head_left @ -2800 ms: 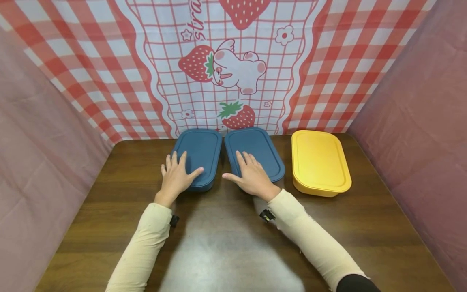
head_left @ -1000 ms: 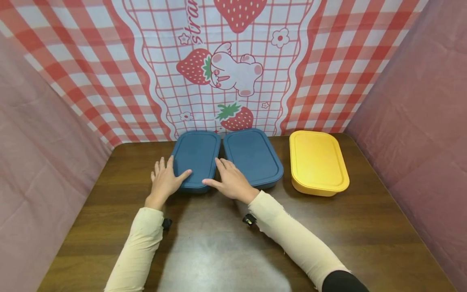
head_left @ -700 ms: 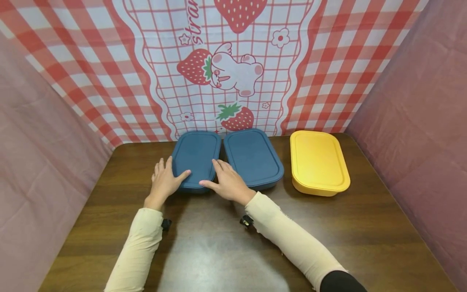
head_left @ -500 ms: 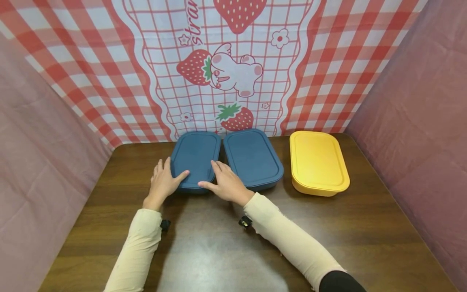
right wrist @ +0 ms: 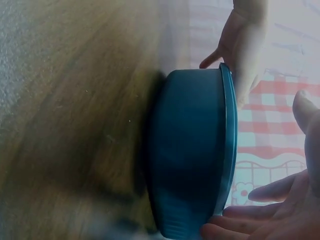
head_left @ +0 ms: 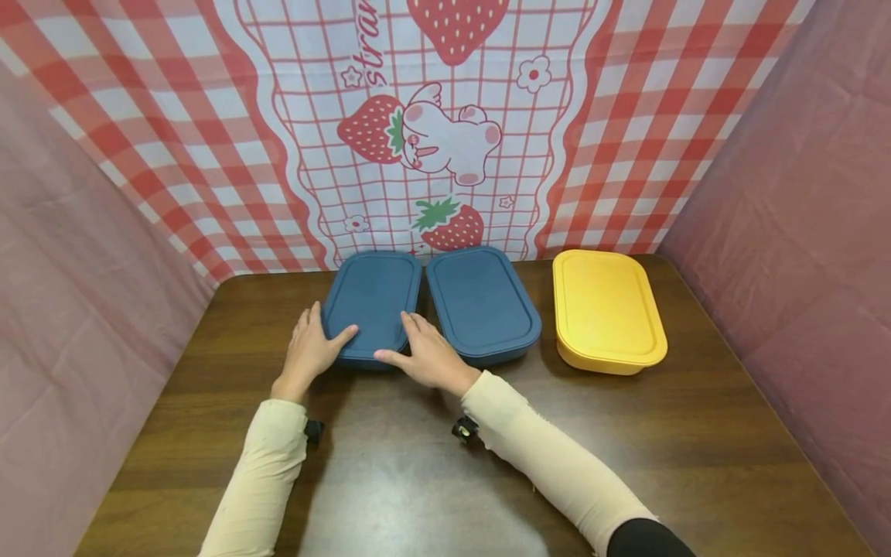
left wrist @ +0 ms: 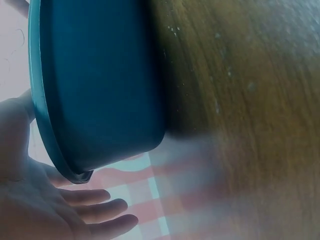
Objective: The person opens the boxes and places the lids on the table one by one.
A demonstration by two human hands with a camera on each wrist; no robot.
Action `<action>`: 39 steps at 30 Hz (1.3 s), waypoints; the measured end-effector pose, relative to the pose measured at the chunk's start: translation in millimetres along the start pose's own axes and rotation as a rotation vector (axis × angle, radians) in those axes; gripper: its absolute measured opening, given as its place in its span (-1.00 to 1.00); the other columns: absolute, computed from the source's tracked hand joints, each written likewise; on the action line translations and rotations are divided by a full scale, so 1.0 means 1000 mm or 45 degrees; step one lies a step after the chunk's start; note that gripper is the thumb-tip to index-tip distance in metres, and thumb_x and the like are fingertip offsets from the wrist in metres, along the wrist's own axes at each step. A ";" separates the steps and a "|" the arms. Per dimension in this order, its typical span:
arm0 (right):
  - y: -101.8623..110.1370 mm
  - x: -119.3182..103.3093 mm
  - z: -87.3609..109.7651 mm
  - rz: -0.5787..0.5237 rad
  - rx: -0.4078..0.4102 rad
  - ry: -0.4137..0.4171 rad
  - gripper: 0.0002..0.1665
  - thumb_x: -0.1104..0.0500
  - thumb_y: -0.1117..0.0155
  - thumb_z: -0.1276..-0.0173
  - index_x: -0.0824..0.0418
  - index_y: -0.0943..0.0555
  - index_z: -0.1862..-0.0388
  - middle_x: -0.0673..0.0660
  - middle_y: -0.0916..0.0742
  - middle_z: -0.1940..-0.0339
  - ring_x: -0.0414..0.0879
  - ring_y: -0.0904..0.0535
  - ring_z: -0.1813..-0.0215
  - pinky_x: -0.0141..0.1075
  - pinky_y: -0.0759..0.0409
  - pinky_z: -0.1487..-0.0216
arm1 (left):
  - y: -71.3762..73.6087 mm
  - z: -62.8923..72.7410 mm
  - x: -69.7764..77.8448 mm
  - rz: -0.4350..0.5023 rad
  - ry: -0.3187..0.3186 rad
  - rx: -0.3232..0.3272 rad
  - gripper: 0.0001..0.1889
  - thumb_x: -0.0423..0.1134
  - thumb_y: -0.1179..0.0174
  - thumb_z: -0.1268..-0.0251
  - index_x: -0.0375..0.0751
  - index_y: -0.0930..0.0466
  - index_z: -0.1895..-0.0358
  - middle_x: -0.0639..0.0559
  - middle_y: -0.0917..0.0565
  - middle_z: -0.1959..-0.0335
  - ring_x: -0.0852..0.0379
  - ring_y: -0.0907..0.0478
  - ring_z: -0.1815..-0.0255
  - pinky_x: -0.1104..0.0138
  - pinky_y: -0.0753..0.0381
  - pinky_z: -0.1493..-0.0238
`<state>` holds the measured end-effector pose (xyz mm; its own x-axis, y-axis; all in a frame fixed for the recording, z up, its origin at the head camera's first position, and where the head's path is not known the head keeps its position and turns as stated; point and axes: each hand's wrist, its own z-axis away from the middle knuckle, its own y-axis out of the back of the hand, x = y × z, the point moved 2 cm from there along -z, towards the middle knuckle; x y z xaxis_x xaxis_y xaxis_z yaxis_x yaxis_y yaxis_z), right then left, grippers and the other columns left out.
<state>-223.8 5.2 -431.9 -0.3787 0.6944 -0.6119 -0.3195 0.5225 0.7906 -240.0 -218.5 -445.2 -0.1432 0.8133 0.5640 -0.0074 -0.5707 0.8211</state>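
Note:
In the head view, a lidded blue box stands on the table between my two hands. My left hand lies at its left edge, fingers extended along that side and thumb over the lid's front corner. At the opposite side, my right hand has its fingertips at the right edge, thumb spread over the front corner. The wrist views show straight, spread fingers around the box's rim; neither hand is curled round it. The box's blue wall reaches down to the table.
A second blue box stands close on the right, separated by a narrow gap. Farther right is a yellow lidded box. Behind the brown wooden table hangs a red-and-white strawberry cloth; pink curtains flank both sides.
My right hand has moved left from the second blue box to the first one's right edge. My left hand has slid left and nearer, off the lid's middle to its edge.

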 end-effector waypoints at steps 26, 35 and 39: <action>-0.013 0.010 -0.004 -0.210 0.080 -0.130 0.22 -0.37 -0.12 -0.34 0.30 0.21 -0.59 0.37 -0.06 -0.59 0.22 -0.03 -0.59 0.10 -0.15 -0.52 | -0.006 -0.002 -0.010 0.270 0.061 -0.054 -0.01 0.20 -0.04 -0.38 -0.36 0.27 -0.55 -0.41 0.04 -0.55 -0.33 0.03 -0.55 -0.15 -0.06 -0.49; -0.017 0.014 -0.007 -0.253 0.078 -0.179 0.27 -0.37 -0.13 -0.33 0.32 0.29 -0.58 0.40 0.01 -0.59 0.22 0.04 -0.60 0.09 -0.11 -0.53 | -0.008 -0.005 -0.014 0.340 0.091 -0.049 -0.04 0.19 -0.04 -0.39 -0.36 0.23 -0.55 -0.40 0.00 -0.54 -0.31 0.00 -0.55 -0.11 -0.07 -0.51; -0.018 0.015 -0.006 -0.291 0.060 -0.206 0.26 -0.37 -0.12 -0.33 0.32 0.28 -0.58 0.36 0.03 -0.60 0.22 0.06 -0.61 0.10 -0.09 -0.54 | -0.007 -0.005 -0.015 0.414 0.116 -0.026 -0.08 0.15 -0.06 -0.39 -0.35 0.17 -0.55 -0.39 -0.04 -0.54 -0.29 -0.02 -0.55 -0.08 -0.06 -0.52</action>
<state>-229.1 3.0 -456.0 -0.1567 0.6239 -0.7656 -0.3388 0.6942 0.6351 -242.6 -227.4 -460.4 -0.2295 0.5755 0.7850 0.0339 -0.8013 0.5974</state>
